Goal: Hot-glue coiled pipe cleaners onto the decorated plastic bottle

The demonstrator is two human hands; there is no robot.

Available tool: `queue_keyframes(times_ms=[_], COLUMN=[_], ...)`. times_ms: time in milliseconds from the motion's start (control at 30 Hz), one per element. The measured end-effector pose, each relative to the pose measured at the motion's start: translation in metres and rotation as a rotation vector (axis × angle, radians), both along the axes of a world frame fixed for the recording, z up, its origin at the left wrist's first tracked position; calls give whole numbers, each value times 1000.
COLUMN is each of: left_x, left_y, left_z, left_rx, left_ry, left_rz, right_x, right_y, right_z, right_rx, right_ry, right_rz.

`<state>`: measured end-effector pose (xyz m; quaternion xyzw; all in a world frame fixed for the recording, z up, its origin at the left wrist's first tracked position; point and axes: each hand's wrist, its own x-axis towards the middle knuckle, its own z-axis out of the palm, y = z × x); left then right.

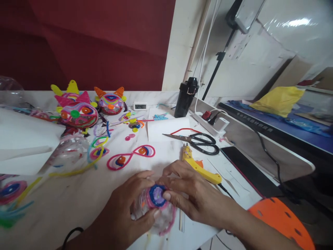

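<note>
Low in the middle of the view, my left hand [127, 205] wraps round a clear plastic piece [162, 222] trimmed with fuzzy pink pipe cleaner. On it sits a coiled pipe-cleaner disc [157, 195], lilac inside and dark blue and pink outside. My right hand [186, 191] pinches this disc at its right edge between thumb and fingers. Just beyond the hands lies a pair of pipe-cleaner eyes [142, 150] with pink outlines. A yellow glue gun [200, 168] rests beside my right hand, and black-handled scissors [196, 139] lie behind it.
Decorated masks with ears [78, 113] stand at the back left near loose pipe cleaners [80, 172]. A black bottle [185, 99], a small digital clock [139, 106] and a power strip [209, 125] line the back. A phone [247, 170] lies at right, above an orange perforated piece [282, 220].
</note>
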<state>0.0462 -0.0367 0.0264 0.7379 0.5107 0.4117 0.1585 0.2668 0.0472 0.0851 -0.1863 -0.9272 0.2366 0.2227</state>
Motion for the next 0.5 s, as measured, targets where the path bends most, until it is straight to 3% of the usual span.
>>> queue_keyframes(times_ms=[333,500], left_x=[2,3], left_y=[0,-1], left_z=[3,-5], left_rx=[-17,-64], left_ry=[-35,-57], left_rz=[-13,7], right_x=[-4,-6], right_y=[-22,-23], right_z=[-21,-23], right_rx=[-84,-81], right_ry=[265,277], right_rz=[-163,-179])
